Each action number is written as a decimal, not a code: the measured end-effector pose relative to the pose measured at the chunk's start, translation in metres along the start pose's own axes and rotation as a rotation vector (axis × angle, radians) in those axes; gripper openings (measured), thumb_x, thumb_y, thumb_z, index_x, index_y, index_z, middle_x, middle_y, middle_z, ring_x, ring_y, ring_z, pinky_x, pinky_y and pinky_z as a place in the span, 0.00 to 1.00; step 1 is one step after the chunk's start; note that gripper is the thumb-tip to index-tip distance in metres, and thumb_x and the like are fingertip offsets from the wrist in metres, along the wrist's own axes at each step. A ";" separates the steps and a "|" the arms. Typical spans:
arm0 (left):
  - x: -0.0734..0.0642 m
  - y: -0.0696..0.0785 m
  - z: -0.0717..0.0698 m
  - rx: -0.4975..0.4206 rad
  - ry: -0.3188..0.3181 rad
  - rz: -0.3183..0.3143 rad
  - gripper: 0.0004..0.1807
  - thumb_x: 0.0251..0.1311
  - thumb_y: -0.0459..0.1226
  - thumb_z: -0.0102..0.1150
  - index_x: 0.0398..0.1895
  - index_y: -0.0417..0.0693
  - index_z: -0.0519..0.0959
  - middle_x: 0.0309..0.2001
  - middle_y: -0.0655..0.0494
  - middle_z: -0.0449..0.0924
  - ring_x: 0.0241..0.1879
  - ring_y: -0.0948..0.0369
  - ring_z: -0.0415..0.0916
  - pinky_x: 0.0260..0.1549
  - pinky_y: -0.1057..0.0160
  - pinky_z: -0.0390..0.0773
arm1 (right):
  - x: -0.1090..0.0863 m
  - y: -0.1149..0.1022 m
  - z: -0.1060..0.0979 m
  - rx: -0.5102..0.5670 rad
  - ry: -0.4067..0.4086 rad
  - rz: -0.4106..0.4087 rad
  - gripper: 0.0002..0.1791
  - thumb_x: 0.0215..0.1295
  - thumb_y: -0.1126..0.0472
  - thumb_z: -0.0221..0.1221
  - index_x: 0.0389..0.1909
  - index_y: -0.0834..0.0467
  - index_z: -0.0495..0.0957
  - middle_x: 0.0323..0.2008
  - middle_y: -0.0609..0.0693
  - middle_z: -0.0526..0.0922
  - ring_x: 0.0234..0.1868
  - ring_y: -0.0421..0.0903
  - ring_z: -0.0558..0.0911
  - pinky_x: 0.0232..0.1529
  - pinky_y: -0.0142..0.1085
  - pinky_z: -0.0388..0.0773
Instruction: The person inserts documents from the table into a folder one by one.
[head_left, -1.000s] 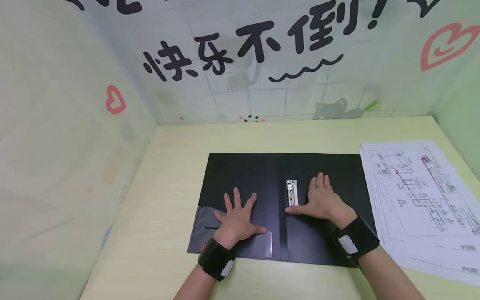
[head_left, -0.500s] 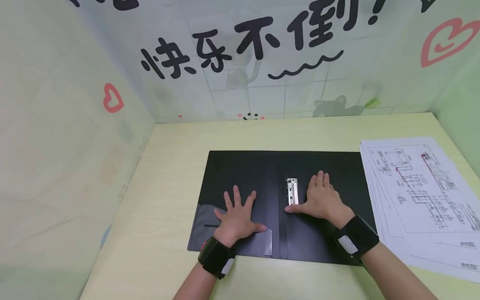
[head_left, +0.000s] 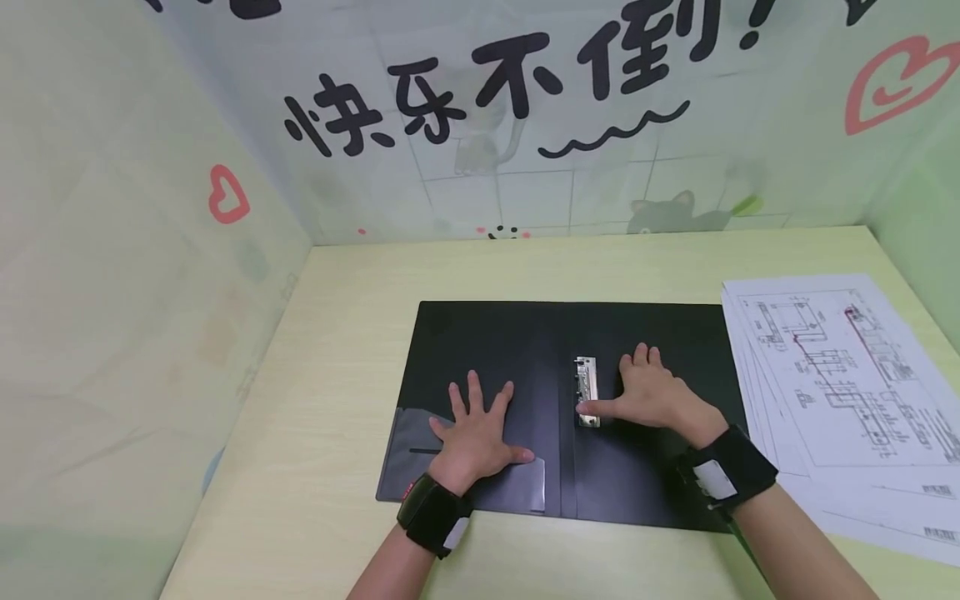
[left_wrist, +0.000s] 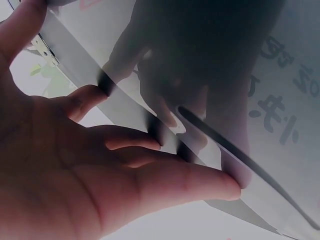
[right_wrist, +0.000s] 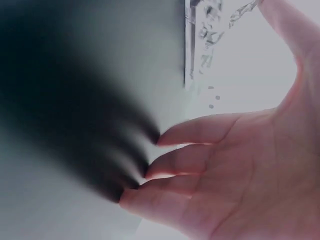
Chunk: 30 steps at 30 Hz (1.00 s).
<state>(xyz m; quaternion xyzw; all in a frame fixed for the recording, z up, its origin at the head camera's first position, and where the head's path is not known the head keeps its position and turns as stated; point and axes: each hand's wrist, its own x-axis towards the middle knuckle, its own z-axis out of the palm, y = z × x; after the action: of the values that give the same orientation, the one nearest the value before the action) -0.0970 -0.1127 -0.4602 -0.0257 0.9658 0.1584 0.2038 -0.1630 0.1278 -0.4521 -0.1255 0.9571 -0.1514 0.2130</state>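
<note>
A black folder (head_left: 487, 333) lies open flat on the table, its two covers side by side. My left hand (head_left: 474, 442) rests with spread fingers on the left cover, partly over a clear pocket (head_left: 534, 492). In the left wrist view, its fingertips (left_wrist: 231, 190) meet the shiny surface, which mirrors them. A metal clip (head_left: 587, 377) is fixed to the right cover near the spine. My right hand (head_left: 652, 398) has its thumb stretched across the lower part of that clip. The other fingers (right_wrist: 200, 127) of the right hand extend straight, their tips at the cover.
A stack of white sheets with printed line drawings (head_left: 840, 375) lies right of the folder, against its right edge. A pale wood table (head_left: 337, 375) carries everything. Printed wall panels (head_left: 540, 192) stand behind and at both sides.
My right hand has shifted slightly to the right, its wrist too. Its thumb has slid up the clip, so the clip's lower end now shows. The left hand stays in place.
</note>
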 end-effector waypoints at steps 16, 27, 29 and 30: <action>0.000 0.002 0.000 0.013 -0.007 -0.006 0.55 0.44 0.57 0.74 0.77 0.63 0.57 0.80 0.41 0.36 0.78 0.34 0.33 0.61 0.20 0.50 | 0.001 0.003 -0.007 0.022 -0.034 -0.047 0.62 0.58 0.21 0.48 0.69 0.75 0.60 0.71 0.80 0.51 0.72 0.79 0.51 0.64 0.69 0.62; -0.002 0.001 -0.002 -0.009 -0.011 -0.002 0.55 0.45 0.57 0.74 0.77 0.63 0.56 0.80 0.41 0.35 0.78 0.34 0.32 0.61 0.19 0.48 | 0.004 -0.002 -0.015 0.055 0.063 -0.067 0.49 0.68 0.27 0.42 0.68 0.67 0.67 0.69 0.73 0.64 0.70 0.71 0.65 0.62 0.66 0.67; -0.002 0.001 -0.002 -0.007 -0.015 0.001 0.55 0.45 0.57 0.73 0.77 0.63 0.56 0.80 0.41 0.35 0.78 0.34 0.32 0.61 0.19 0.48 | 0.006 -0.004 -0.014 0.066 0.103 -0.089 0.45 0.71 0.31 0.42 0.66 0.67 0.69 0.66 0.72 0.70 0.66 0.69 0.71 0.59 0.62 0.72; -0.002 0.001 -0.002 -0.005 -0.017 0.004 0.55 0.45 0.57 0.73 0.77 0.63 0.56 0.80 0.41 0.35 0.78 0.34 0.32 0.61 0.19 0.48 | 0.007 -0.005 -0.013 0.070 0.128 -0.100 0.42 0.72 0.33 0.43 0.65 0.68 0.71 0.63 0.70 0.74 0.61 0.67 0.76 0.55 0.59 0.76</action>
<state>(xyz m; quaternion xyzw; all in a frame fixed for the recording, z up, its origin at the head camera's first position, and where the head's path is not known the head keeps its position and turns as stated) -0.0960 -0.1125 -0.4577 -0.0231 0.9636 0.1616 0.2117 -0.1743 0.1240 -0.4420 -0.1555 0.9554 -0.2030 0.1477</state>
